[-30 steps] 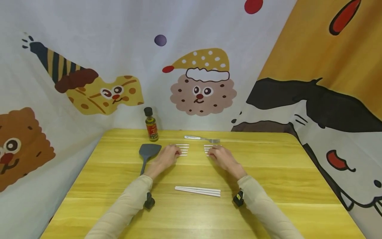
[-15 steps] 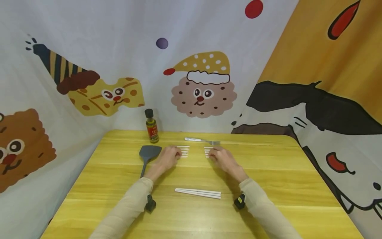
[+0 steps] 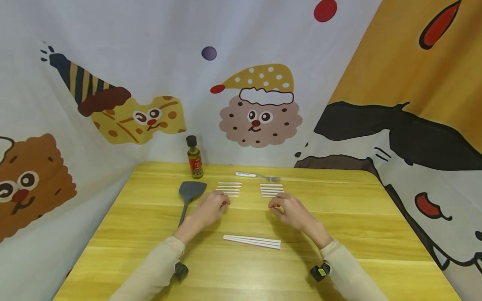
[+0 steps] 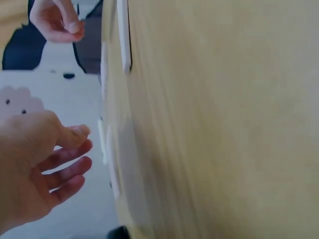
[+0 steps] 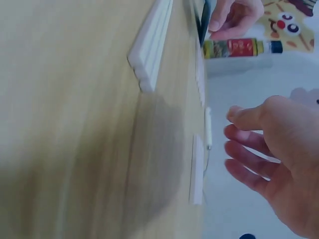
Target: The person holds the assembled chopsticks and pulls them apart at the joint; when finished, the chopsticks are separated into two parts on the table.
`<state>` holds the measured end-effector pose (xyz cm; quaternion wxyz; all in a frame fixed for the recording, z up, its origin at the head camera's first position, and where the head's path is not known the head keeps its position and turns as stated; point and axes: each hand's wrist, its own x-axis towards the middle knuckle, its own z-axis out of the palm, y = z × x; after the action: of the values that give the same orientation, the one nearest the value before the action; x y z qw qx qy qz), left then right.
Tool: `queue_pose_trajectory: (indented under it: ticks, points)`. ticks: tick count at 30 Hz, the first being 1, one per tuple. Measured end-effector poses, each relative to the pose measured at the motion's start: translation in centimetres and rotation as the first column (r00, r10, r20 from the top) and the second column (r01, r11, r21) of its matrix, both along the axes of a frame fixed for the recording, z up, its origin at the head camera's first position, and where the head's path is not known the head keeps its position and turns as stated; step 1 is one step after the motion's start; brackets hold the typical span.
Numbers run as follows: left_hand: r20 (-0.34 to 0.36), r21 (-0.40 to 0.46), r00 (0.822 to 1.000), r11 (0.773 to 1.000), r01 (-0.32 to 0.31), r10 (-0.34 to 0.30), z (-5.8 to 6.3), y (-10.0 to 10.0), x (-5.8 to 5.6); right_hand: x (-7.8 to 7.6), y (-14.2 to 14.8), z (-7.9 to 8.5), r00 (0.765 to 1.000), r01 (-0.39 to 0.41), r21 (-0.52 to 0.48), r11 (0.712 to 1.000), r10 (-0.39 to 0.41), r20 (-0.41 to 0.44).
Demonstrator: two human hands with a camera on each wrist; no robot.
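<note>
My left hand (image 3: 211,207) hovers just in front of a row of short white sticks (image 3: 229,186), its fingers loosely bent and holding nothing. Across from it, my right hand (image 3: 295,212) hangs in front of a second row of short white sticks (image 3: 272,190), thumb near the fingertips and nothing between them. Both rows lie flat, their sticks side by side and roughly parallel. Closer to me rests a bundle of longer white sticks (image 3: 252,241), fanned slightly. Each wrist view shows relaxed, bent fingers above the wooden table (image 5: 75,149), apart from the sticks.
A grey spatula (image 3: 192,190) lies left of the left row, its handle partly behind my left arm. Behind it stands a bottle with a red label (image 3: 195,163). A fork with a white handle (image 3: 246,174) lies beyond both rows, near the back edge by the printed curtain (image 3: 169,54).
Both hands have drawn back toward me from the two rows, where their fingers were over the sticks. The right hand has also shifted slightly right. More of both rows shows now.
</note>
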<state>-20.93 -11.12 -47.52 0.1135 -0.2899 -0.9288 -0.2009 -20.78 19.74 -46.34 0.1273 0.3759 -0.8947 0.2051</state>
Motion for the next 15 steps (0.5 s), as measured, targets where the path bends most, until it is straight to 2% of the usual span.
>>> queue_pose_trajectory:
  ticks: [2, 4, 9, 12, 15]
  points:
    - [-0.010, -0.010, 1.000, 1.000, 0.021, -0.022, 0.1, 0.2, 0.8, 0.8, -0.1, 0.2, 0.999, -0.017, 0.017, 1.000, 0.016, 0.035]
    - [0.008, -0.014, 0.999, 0.999, 0.041, -0.040, 0.2, 0.4, 1.7, 1.5, -0.2, 0.3, 0.997, -0.030, 0.024, 0.999, 0.028, 0.069]
    - [0.103, -0.016, 0.990, 0.995, 0.094, -0.091, 0.4, 1.0, 3.6, 2.9, -0.6, 0.1, 0.989, -0.058, 0.045, 0.997, 0.051, 0.140]
    - [0.148, -0.024, 0.982, 0.992, 0.120, -0.115, 0.3, 1.5, 4.4, 3.6, -1.0, -0.2, 0.981, -0.075, 0.055, 0.996, 0.064, 0.181]
    - [0.165, -0.017, 0.975, 0.987, 0.157, -0.152, 0.2, 2.0, 4.9, 4.2, -1.3, -0.5, 0.971, -0.089, 0.050, 0.995, 0.076, 0.225]
